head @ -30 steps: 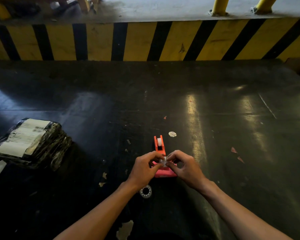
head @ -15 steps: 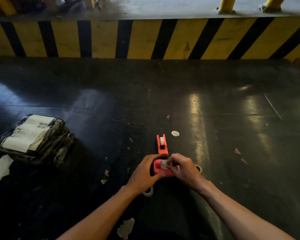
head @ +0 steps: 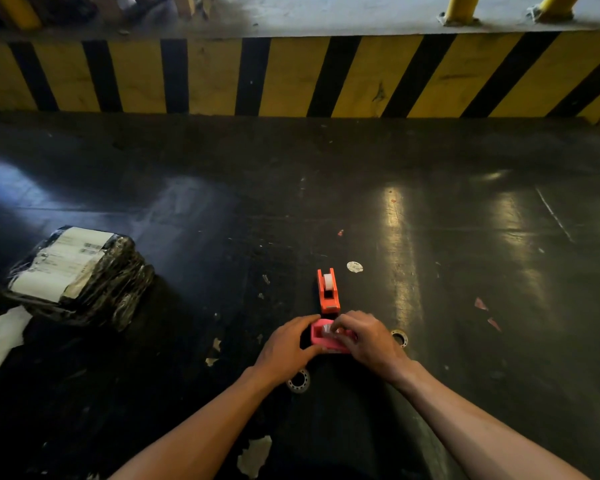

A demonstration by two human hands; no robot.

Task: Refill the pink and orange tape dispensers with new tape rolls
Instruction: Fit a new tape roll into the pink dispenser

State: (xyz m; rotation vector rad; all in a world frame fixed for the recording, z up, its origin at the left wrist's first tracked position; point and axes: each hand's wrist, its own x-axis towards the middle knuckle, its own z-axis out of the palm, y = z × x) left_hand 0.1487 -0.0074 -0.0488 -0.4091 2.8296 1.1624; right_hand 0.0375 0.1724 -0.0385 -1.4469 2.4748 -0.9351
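Right hand (head: pixel 368 341) covers pink dispenser (head: pixel 317 336) near end.

This looks like a warehouse loading area. A scuffed, dark, glossy floor (head: pixel 430 209) runs to a far raised curb painted in yellow and black hazard stripes (head: pixel 291 77), with yellow posts (head: pixel 459 6) above. A plastic-wrapped parcel with shipping labels (head: pixel 77 275) lies at left.

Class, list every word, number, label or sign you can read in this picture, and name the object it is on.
None can be quoted.
White shipping labels on the black wrapped parcel: printed lines and barcodes, too small and blurred to read.
Round white sticker on the floor: markings unreadable.
Orange tape dispenser and pink tape dispenser: no visible text.
Yellow-and-black striped barrier: warning pattern only, no words.
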